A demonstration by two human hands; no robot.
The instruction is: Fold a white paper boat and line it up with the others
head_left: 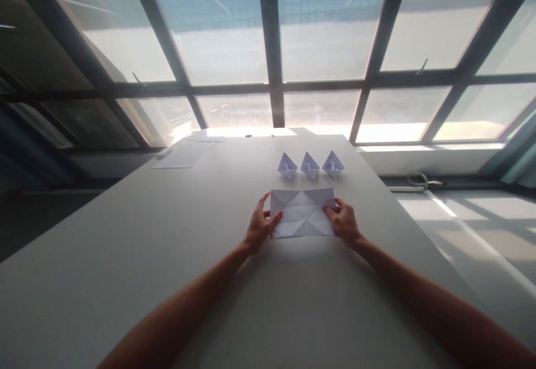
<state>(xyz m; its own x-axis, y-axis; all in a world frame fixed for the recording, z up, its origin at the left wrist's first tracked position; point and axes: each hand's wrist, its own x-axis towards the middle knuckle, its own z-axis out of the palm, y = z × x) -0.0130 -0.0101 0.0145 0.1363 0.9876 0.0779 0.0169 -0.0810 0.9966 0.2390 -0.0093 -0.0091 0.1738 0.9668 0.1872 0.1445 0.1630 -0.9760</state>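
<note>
A creased sheet of white paper [302, 212] is held flat between my two hands, just above the table. Diagonal and straight fold lines cross its face. My left hand [262, 225] grips the left edge, thumb on top and fingers behind. On the opposite edge my right hand [344, 223] pinches the sheet the same way, its fingers partly hidden. Beyond the sheet three folded paper boats stand in a row: a left one [287, 166], a middle one [310, 166] and a right one [333, 165].
The long white table [167, 257] reaches toward a wall of framed windows [226, 28]. Flat white paper sheets [180, 156] lie at its far left. A coiled cable [420, 180] rests by the wall at right, beyond the table's edge.
</note>
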